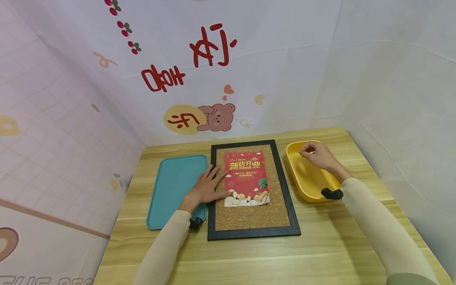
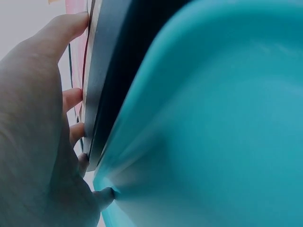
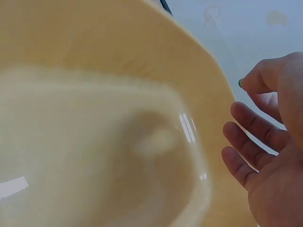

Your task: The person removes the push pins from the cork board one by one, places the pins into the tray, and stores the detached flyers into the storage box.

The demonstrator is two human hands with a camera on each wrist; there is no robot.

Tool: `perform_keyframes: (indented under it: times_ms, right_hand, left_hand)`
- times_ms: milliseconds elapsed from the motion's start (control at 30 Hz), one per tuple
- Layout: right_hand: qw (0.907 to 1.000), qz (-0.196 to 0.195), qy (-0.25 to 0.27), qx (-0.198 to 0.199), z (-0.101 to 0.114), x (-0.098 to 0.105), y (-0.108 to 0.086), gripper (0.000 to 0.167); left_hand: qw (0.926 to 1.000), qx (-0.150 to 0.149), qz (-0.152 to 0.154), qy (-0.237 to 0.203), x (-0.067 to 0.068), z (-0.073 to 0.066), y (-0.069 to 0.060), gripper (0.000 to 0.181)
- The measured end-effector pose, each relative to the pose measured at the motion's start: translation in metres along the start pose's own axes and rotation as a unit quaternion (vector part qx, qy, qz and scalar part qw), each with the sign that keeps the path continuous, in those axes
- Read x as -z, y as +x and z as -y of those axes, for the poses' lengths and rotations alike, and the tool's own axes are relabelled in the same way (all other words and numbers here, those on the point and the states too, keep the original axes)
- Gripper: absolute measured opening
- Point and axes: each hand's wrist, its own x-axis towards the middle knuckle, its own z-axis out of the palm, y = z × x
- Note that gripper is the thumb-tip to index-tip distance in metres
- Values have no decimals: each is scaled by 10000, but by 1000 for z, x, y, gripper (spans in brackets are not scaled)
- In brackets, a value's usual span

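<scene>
The right hand (image 1: pixel 318 156) pinches a tiny green object (image 3: pixel 240 83); I'd fear slack fingers dropping it into the rounded yellow plastic tray (image 1: pixel 309 181) beneath. The left hand's (image 1: pixel 205 189) fingers lie spread.

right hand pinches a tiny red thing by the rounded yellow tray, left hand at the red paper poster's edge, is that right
Not red: the tiny thing the right hand pinches is green, as the right wrist view shows. It is indeed by the rounded yellow tray, and the left hand is at the edge of the red paper poster.
</scene>
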Motion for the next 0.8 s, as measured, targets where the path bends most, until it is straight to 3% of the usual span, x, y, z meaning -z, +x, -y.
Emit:
perform_keyframes:
  times_ms: [433,800]
  right_hand:
    - [9995,172,-244,-107,-15,-2,15,26]
    - [9978,-28,-641,151,-25,-8,23,18]
  left_hand:
    - [10000,-8,18,46,-2,2,0,96]
    - [9999,-69,-52,55,-3,2,0,96]
